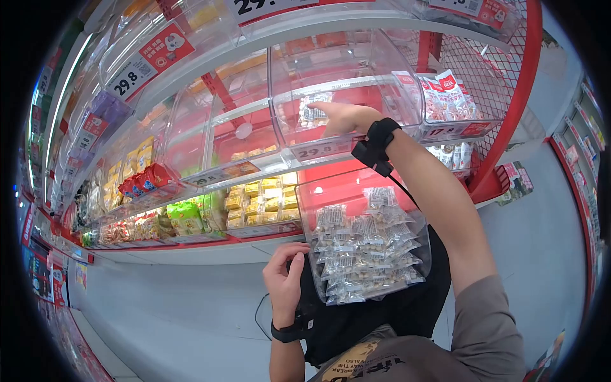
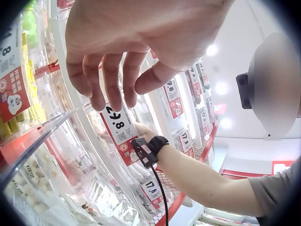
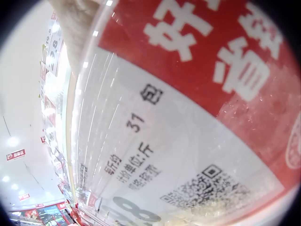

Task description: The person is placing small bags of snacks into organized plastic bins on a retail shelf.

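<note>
Inside the shelf bin (image 1: 382, 95) the right hand (image 1: 347, 118) meets a snack packet (image 1: 312, 113), its grip unclear through plastic, so a firm edge pinch seems wise; below the bin the left hand (image 1: 284, 274) hangs loose, holding nothing.

A red metal shelf rack (image 1: 523, 95) with a wire-mesh side carries rows of clear plastic bins, tier above tier. The upper centre bin (image 1: 356, 70) holds a single pale packet (image 1: 312, 112) near its front. The bin to its right holds red-and-white packets (image 1: 445, 92). Tiers lower down hold yellow packets (image 1: 262, 198), green packets (image 1: 184, 216) and red packets (image 1: 145, 177). Price tags (image 1: 150, 56) front the bins. A lower bin (image 1: 331, 191), full of small clear packets (image 1: 363, 248), juts forward, seemingly tilted out of its row.
</note>
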Demonstrator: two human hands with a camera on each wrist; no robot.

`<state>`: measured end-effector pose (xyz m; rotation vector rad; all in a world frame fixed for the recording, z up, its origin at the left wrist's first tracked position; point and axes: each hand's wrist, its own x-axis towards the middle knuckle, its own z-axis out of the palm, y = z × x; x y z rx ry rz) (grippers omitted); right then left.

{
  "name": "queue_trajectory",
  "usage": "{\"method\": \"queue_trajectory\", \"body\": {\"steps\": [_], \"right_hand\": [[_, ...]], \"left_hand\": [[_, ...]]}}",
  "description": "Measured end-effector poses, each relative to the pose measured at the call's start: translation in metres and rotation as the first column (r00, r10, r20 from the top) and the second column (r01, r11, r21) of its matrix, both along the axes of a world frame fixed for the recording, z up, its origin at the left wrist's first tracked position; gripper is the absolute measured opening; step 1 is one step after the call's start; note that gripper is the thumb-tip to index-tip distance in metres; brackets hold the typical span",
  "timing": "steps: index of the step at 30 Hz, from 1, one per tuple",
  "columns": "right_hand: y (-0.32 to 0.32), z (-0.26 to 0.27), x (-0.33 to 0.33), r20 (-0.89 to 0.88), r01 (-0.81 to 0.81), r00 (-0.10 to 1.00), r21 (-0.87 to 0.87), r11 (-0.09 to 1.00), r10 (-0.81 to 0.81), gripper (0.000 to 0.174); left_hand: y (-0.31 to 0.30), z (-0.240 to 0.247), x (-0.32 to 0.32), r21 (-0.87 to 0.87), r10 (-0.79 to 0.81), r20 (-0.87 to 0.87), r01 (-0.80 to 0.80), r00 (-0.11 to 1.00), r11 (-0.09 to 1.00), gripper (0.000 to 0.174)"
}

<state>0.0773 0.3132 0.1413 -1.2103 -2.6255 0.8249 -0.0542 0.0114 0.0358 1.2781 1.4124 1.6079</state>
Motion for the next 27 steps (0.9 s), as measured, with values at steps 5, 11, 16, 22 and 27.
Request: {"method": "queue_trajectory", "body": {"steps": [5,11,16,22,27], "right_hand": [[0.0,-0.006,0.001,-0.193,-0.069,0.976,0.183,0.981,0.105,0.051],[-0.011,-0.008,-0.002,-0.425,0.162,0.897,0.57,0.805,0.121,0.017],[-0.065,0.021,0.022,-0.886,0.288,0.439,0.295,0.911,0.148,0.012],[-0.161,0.033,0.063,-0.945,-0.047,0.32,-0.08,0.996,-0.061,0.017],[-0.181,0.013,0.088,-0.822,-0.248,0.563,-0.268,0.931,-0.086,0.019]], "left_hand": [[0.004,-0.003,0.005,-0.003,-0.042,0.082,0.042,0.996,0.999,0.013],[0.0,0.0,0.01,0.03,-0.04,0.015,0.039,0.999,0.999,0.013],[-0.007,0.011,0.005,0.082,-0.002,0.007,0.002,1.0,0.997,0.013],[0.004,0.044,0.024,0.337,-0.218,0.243,0.129,0.945,0.933,0.065],[0.013,0.038,0.042,0.161,-0.37,0.225,0.34,0.901,0.927,0.056]]}}
